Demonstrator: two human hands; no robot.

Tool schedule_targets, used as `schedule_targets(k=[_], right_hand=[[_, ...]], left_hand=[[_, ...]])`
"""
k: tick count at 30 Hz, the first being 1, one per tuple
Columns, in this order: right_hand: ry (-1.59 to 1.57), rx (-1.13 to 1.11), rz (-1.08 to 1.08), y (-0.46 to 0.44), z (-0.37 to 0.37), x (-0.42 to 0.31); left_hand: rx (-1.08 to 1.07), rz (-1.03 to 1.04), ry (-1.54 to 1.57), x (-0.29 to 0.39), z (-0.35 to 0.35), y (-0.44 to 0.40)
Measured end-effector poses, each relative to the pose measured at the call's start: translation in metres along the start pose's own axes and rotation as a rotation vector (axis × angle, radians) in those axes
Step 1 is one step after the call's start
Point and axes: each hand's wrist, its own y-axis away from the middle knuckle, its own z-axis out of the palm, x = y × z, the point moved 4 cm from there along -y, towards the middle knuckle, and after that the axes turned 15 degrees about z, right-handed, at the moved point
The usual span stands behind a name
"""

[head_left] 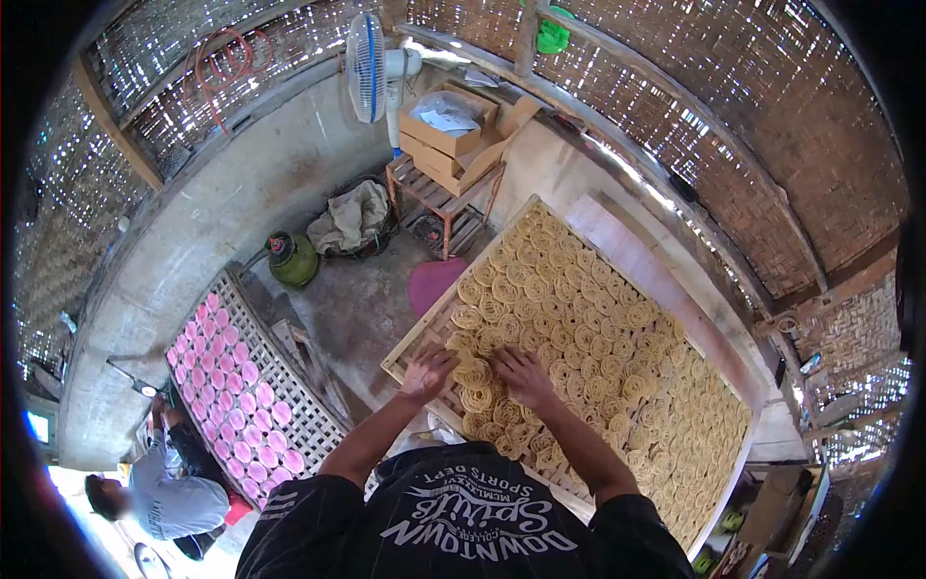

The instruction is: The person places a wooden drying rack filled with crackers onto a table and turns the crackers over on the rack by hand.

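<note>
Coiled yellow noodle nests (pixel 573 338) lie in close rows on a big woven bamboo tray (pixel 413 345) in front of me. At the tray's near left part, a small overlapping pile of noodle nests (pixel 473 374) sits between my hands. My left hand (pixel 429 374) grips the pile's left side, its fingers curled against the nests. From the other side, my right hand (pixel 522 376) has its fingers bent around nests at the pile's right edge. The fingertips are partly hidden among the coils.
Left of me, another woven rack (pixel 294 386) carries pink discs (pixel 234 419), with a seated person (pixel 183 497) beside it. Beyond stand a green gas cylinder (pixel 291 261), a sack (pixel 349 218), a fan (pixel 367 69) and a small rack (pixel 446 205) with cardboard boxes (pixel 439 135).
</note>
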Motion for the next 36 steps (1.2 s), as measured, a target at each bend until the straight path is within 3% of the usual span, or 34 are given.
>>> schedule_targets(k=[5,9,12,14,16,17,20,21,24,29,32,36], right_hand=[[-0.074,-0.038,0.175,0.016,-0.01,0.005],[-0.049,0.087,0.249,0.024,-0.019,0.006],[-0.056,0.106,0.327,0.034,-0.031,0.0],[-0.004,0.135,0.319,0.05,-0.024,-0.004],[-0.185,0.015,0.141,0.066,-0.013,-0.019],[-0.273,-0.042,0.054,0.071,-0.007,-0.024],[-0.015,-0.002,0.178,0.061,0.019,-0.018],[-0.002,-0.012,0.181,0.059,0.017,-0.019],[-0.005,-0.037,0.13,0.04,0.003,-0.027],[-0.074,-0.04,-0.035,0.016,-0.012,-0.028],[0.012,-0.009,-0.122,0.004,-0.026,-0.017],[-0.002,-0.221,-0.3,-0.01,-0.032,-0.016]], left_hand=[[-0.113,-0.165,0.043,-0.007,-0.007,0.018],[-0.091,-0.178,0.01,0.02,-0.028,-0.006],[-0.114,-0.068,0.061,0.062,-0.049,-0.02],[-0.264,0.026,0.18,0.082,-0.028,-0.023],[-0.307,0.145,0.284,0.092,-0.002,-0.022],[-0.458,0.008,0.222,0.086,0.007,-0.02],[-0.152,0.027,-0.065,0.055,0.014,-0.01],[-0.095,-0.029,-0.022,0.05,0.007,-0.012],[-0.163,0.067,-0.093,0.056,-0.003,-0.022],[-0.229,0.009,0.08,0.078,0.008,-0.016],[-0.209,-0.157,0.116,0.081,0.01,-0.018],[-0.343,-0.324,0.38,0.096,0.016,-0.026]])
